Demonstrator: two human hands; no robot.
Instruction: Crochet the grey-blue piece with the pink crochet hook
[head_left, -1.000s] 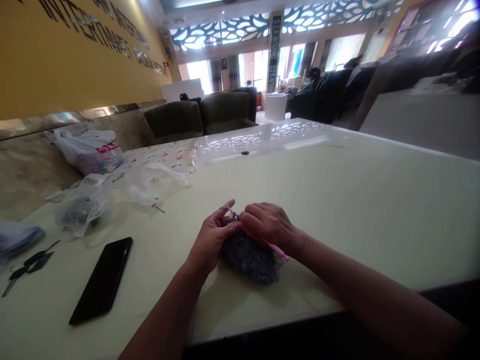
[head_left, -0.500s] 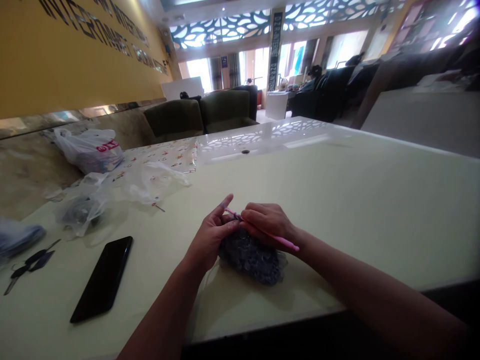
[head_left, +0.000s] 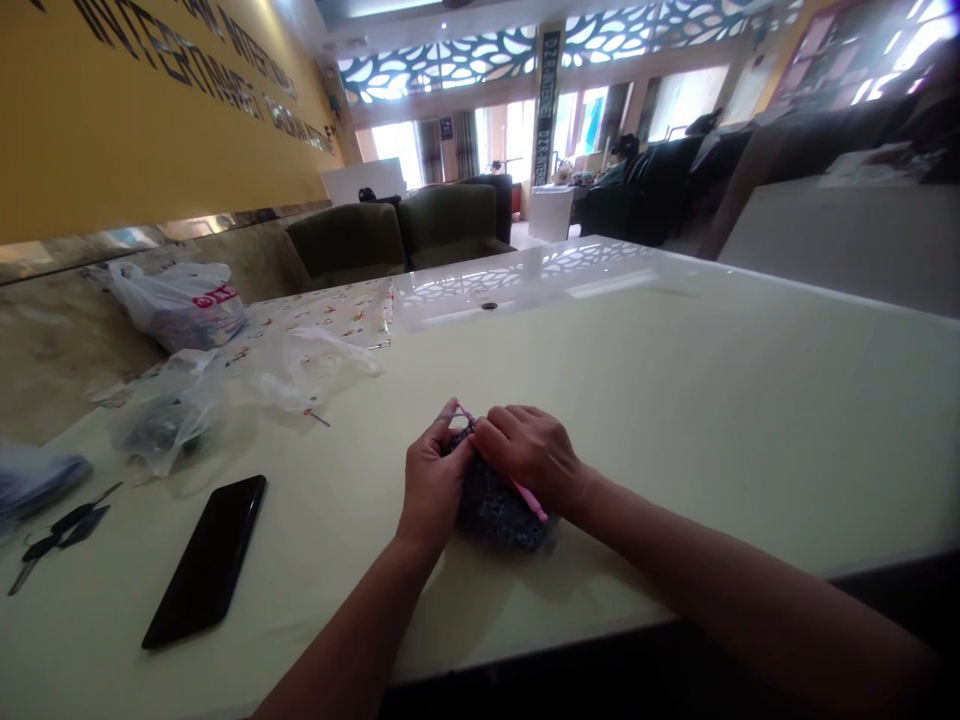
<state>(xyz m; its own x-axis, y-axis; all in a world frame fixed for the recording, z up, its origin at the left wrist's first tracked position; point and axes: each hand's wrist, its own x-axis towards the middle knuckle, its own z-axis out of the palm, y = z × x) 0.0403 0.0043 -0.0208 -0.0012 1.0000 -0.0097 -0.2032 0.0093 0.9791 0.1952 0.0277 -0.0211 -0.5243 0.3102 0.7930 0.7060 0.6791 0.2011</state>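
A dark grey-blue crocheted piece [head_left: 499, 515] hangs beneath both hands near the table's front edge. My left hand [head_left: 435, 480] pinches its upper edge between thumb and fingers, with the index finger raised and yarn running to it. My right hand [head_left: 532, 455] is closed around a pink crochet hook [head_left: 531, 500], whose handle end sticks out below the palm. The hook's tip shows by the left index finger, at the yarn loop. The fingertips of both hands nearly meet at the top of the piece.
A black phone [head_left: 206, 560] lies left on the pale table [head_left: 637, 400], with keys [head_left: 64, 530] beyond it. Plastic bags [head_left: 169, 410] and a small pin-like item [head_left: 316, 417] lie farther back. A full white bag [head_left: 184, 305] stands by the wall. Chairs and seated people are behind.
The right hand has turned, so the hook now points more steeply and its handle end has shifted left and down. My left hand has turned more upright, and the crocheted piece has shifted slightly.
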